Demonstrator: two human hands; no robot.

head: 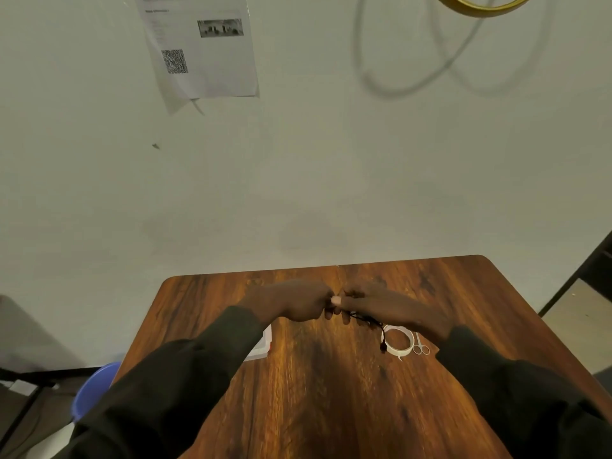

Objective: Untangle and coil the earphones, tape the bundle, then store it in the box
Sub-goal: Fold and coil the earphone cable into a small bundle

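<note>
Above the middle of the wooden table [318,376] my left hand [298,301] and my right hand [381,304] meet fingertip to fingertip. Between them they pinch the black earphones [364,319]. A loose bunch of the cord hangs under my right hand, and one end [383,346] dangles down over a white tape roll [399,341] lying flat on the table. A clear plastic box [261,346] sits at the left, mostly hidden behind my left sleeve.
Small scissors [421,348] lie just right of the tape roll. A blue bucket [96,389] stands on the floor left of the table. The table's far edge meets a white wall with a printed sheet [202,48] on it.
</note>
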